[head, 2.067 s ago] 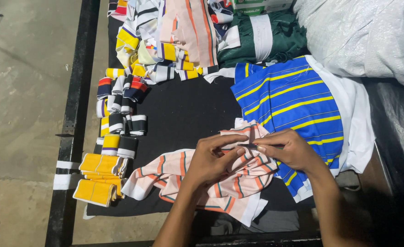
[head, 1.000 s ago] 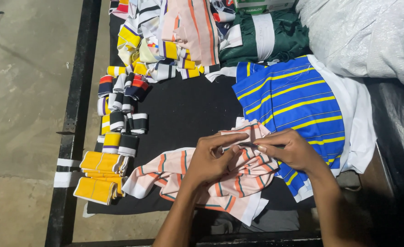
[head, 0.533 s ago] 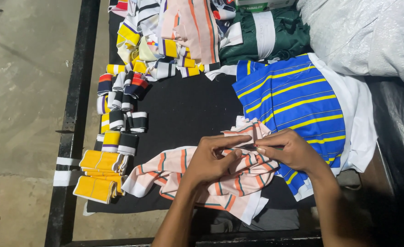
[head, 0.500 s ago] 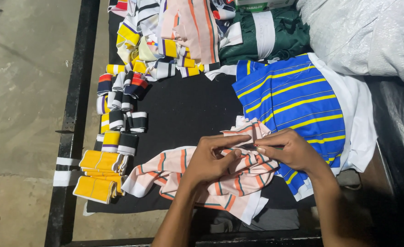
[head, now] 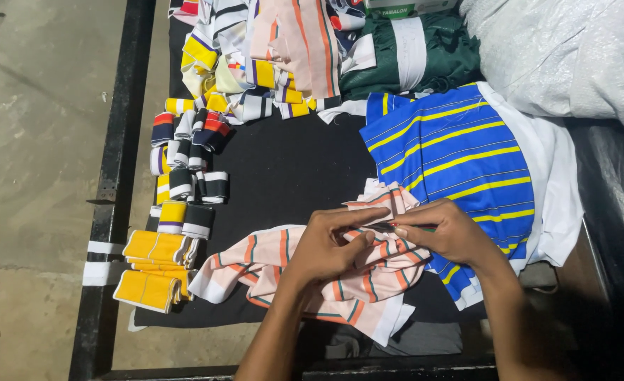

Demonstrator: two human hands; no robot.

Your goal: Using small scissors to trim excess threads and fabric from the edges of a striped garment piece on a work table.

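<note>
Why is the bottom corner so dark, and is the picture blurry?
Head view: light falls from above, so the blue striped cloth and yellow bands look bright; the lower right by the right hand sinks into shadow. The left hand and peach striped cloth look sharp, not blurry.

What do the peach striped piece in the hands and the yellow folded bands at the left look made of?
Peach striped piece: soft knit fabric, matte, judging by its limp crumpled folds. Yellow bands: thicker ribbed knit, probably collar or cuff trim; they hold flat, stacked folds. Both hands, left and right, pinch the striped piece.
</note>
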